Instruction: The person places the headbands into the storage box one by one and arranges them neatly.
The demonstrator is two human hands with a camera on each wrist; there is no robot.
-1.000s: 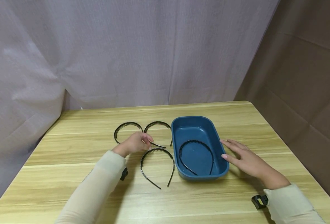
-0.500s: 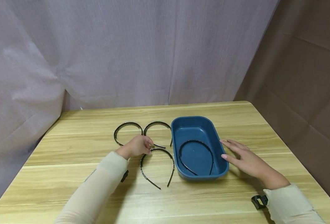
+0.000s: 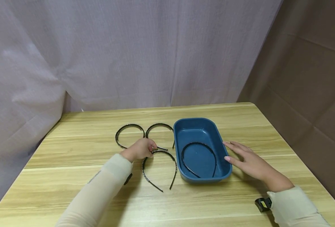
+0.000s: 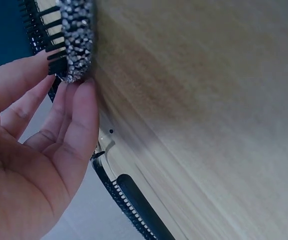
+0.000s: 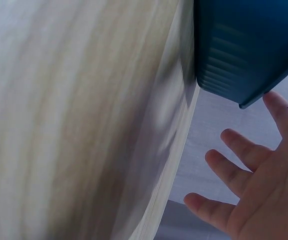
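Lower now, left hand fingers touch a headband on the wooden table; right hand spread.

Four toothed black headbands are in view on one wooden table: three lie on the tabletop, namely a far-left headband, a middle headband and a near headband, and a fourth headband lies inside the single blue tub. Two hands appear, a left hand and a right hand, each emerging from one of two pale sleeves.
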